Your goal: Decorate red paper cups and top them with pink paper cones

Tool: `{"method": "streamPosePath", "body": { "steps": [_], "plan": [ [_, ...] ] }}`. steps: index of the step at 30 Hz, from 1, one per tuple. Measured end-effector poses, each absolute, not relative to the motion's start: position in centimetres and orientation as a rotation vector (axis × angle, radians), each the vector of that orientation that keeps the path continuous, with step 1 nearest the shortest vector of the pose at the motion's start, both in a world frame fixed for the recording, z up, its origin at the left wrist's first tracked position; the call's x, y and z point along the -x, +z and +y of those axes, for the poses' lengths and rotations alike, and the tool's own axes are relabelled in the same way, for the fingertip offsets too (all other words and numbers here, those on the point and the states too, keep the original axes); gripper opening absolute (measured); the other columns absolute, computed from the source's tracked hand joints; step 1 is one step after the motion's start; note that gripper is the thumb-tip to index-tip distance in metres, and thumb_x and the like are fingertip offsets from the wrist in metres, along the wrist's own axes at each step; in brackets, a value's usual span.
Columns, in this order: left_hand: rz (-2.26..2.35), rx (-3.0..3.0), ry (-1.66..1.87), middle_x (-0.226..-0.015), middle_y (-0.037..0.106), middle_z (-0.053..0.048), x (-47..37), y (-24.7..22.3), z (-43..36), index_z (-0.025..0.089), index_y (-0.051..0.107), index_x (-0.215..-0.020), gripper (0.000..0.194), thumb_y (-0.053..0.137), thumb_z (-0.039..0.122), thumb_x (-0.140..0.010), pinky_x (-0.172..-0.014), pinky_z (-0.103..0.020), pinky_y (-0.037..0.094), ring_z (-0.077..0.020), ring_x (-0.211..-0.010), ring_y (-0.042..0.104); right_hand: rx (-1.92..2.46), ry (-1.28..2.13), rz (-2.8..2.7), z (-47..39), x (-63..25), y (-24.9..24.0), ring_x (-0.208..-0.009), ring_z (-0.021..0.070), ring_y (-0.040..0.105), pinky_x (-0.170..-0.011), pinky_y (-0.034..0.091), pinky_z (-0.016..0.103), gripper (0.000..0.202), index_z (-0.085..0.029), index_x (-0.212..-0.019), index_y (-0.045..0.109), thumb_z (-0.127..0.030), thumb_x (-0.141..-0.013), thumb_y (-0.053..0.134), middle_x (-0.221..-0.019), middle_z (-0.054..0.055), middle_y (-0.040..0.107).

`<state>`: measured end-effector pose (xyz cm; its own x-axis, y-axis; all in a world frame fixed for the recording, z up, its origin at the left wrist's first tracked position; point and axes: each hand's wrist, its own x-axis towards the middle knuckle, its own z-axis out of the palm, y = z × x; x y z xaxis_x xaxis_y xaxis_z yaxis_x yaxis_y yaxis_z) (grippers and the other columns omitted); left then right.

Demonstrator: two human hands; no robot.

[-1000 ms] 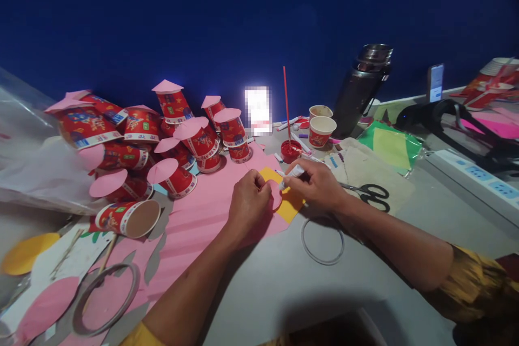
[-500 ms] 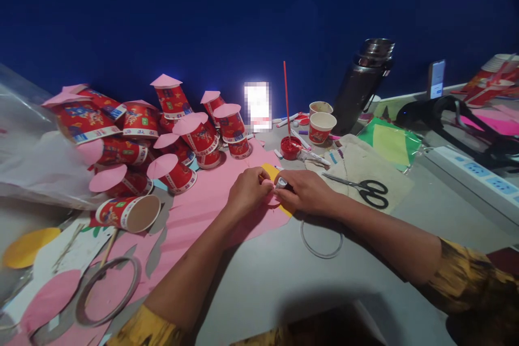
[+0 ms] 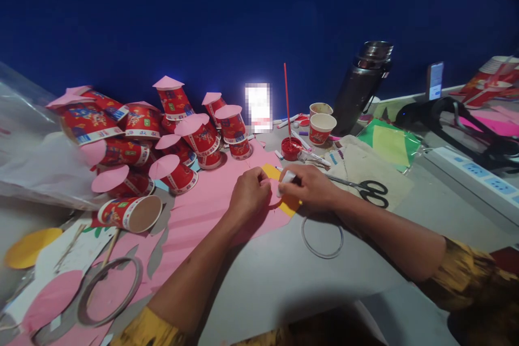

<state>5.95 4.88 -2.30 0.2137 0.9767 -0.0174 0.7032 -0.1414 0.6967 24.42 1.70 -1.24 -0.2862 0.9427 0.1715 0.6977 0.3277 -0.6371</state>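
My left hand (image 3: 250, 193) is closed, pinching a small pink paper piece (image 3: 272, 194) between thumb and fingers. In my right hand (image 3: 308, 186) is a small white tube (image 3: 287, 177), gripped by thumb and fingers, its lower end at the pink paper. Below both hands lie a yellow paper piece (image 3: 291, 204) and a large pink paper sheet (image 3: 203, 211). Scissors (image 3: 367, 190) with black handles rest on a beige cloth (image 3: 391, 194) just right of my right hand. A roll of clear tape (image 3: 322, 255) lies nearer me.
Red paper cups (image 3: 178, 174) with pink paper cones stand and lie in a heap at left. A wide tape ring (image 3: 83, 303) lies front left. Behind the hands are a red paint pot (image 3: 291, 150) holding a stick, cups (image 3: 322, 131) and a dark flask (image 3: 357, 92). A power strip (image 3: 474, 173) sits right.
My right hand has tilted the white tube and drawn slightly away from the left fingers, so more of the tube and the pink piece shows. The left hand stays nearly in place.
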Motion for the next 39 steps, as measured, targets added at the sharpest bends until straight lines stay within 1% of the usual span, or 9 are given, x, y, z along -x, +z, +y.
{"method": "streamPosePath", "body": {
  "steps": [5, 9, 14, 17, 21, 26, 33, 36, 39],
  "plan": [
    [1.584, -1.886, 0.739, -0.074, 0.061, 0.001, -6.0, -2.4, 4.4, 0.023, 0.052, -0.077, 0.013, 0.053, 0.009, -0.077, -0.063, -0.028, 0.037, -0.0166, -0.07, 0.055, 1.41, 0.615, -1.719, 2.2, -25.6, -1.1, -0.065, 0.014, 0.056, -0.063, 0.038, 0.026, 0.01, -0.019, -0.082, 0.067, -0.027, -0.084, 0.062, -0.076, 0.0, 0.07],
    [1.608, -1.859, 0.769, -0.091, 0.066, -0.002, -6.2, -2.3, 4.1, 0.022, 0.055, -0.098, 0.023, 0.053, 0.01, -0.078, -0.069, -0.029, 0.041, -0.0192, -0.081, 0.059, 1.371, 0.595, -1.778, 1.9, -25.2, -1.5, -0.061, 0.0133, 0.055, -0.061, 0.037, 0.025, 0.008, -0.019, -0.084, 0.068, -0.026, -0.084, 0.064, -0.072, -0.002, 0.069],
    [1.613, -1.874, 0.705, -0.092, 0.068, -0.003, -6.5, -1.9, 3.3, 0.022, 0.058, -0.108, 0.028, 0.052, 0.013, -0.082, -0.071, -0.031, 0.041, -0.0205, -0.082, 0.061, 1.321, 0.554, -2.02, 1.1, -24.4, -2.2, -0.07, 0.0155, 0.062, -0.066, 0.037, 0.026, 0.009, -0.019, -0.091, 0.07, -0.026, -0.088, 0.065, -0.081, 0.002, 0.074],
    [1.62, -1.911, 0.604, -0.089, 0.07, -0.004, -6.5, -1.8, 3.2, 0.023, 0.062, -0.104, 0.021, 0.052, 0.019, -0.085, -0.069, -0.031, 0.039, -0.0211, -0.081, 0.062, 1.393, 0.511, -2.19, 1.0, -24.2, -2.3, -0.077, 0.0182, 0.064, -0.069, 0.035, 0.027, 0.011, -0.019, -0.095, 0.07, -0.026, -0.092, 0.063, -0.087, 0.005, 0.075],
    [1.608, -1.977, 0.482, -0.082, 0.071, -0.003, -6.4, -1.7, 3.8, 0.023, 0.064, -0.081, 0.009, 0.056, 0.026, -0.084, -0.063, -0.031, 0.035, -0.0204, -0.076, 0.061, 1.492, 0.456, -2.311, 1.0, -24.0, -2.3, -0.08, 0.02, 0.064, -0.069, 0.032, 0.028, 0.015, -0.018, -0.099, 0.068, -0.03, -0.096, 0.059, -0.092, 0.007, 0.075],
    [1.562, -1.971, 0.456, -0.063, 0.065, 0.0, -6.3, -2.0, 4.7, 0.022, 0.057, -0.061, 0.021, 0.058, 0.026, -0.081, -0.057, -0.03, 0.031, -0.0171, -0.062, 0.054, 1.636, 0.385, -2.365, 1.2, -23.4, -1.7, -0.076, 0.0204, 0.062, -0.064, 0.025, 0.03, 0.02, -0.017, -0.096, 0.065, -0.034, -0.099, 0.056, -0.089, 0.008, 0.074],
    [1.519, -1.939, 0.555, -0.056, 0.059, 0.002, -6.0, -2.3, 4.7, 0.021, 0.054, -0.056, 0.023, 0.058, 0.023, -0.079, -0.055, -0.029, 0.03, -0.0148, -0.057, 0.051, 1.638, 0.443, -2.323, 1.3, -23.3, -1.5, -0.07, 0.0188, 0.059, -0.061, 0.026, 0.03, 0.02, -0.017, -0.09, 0.065, -0.035, -0.096, 0.059, -0.081, 0.006, 0.072],
    [1.527, -1.899, 0.653, -0.058, 0.058, 0.003, -5.8, -2.4, 4.6, 0.021, 0.053, -0.059, 0.019, 0.058, 0.021, -0.077, -0.056, -0.028, 0.032, -0.0144, -0.059, 0.051, 1.518, 0.559, -2.04, 1.4, -24.0, -1.7, -0.068, 0.0166, 0.059, -0.062, 0.033, 0.027, 0.015, -0.019, -0.087, 0.067, -0.032, -0.091, 0.061, -0.077, 0.002, 0.07],
    [1.532, -1.836, 0.743, -0.064, 0.062, 0.003, -5.7, -2.4, 4.6, 0.021, 0.055, -0.066, 0.012, 0.055, 0.017, -0.077, -0.058, -0.027, 0.037, -0.0143, -0.063, 0.056, 1.428, 0.534, -1.745, 1.7, -24.8, -1.7, -0.066, 0.0148, 0.058, -0.064, 0.038, 0.026, 0.012, -0.02, -0.085, 0.066, -0.03, -0.088, 0.061, -0.076, 0.0, 0.069]
  ]
}}
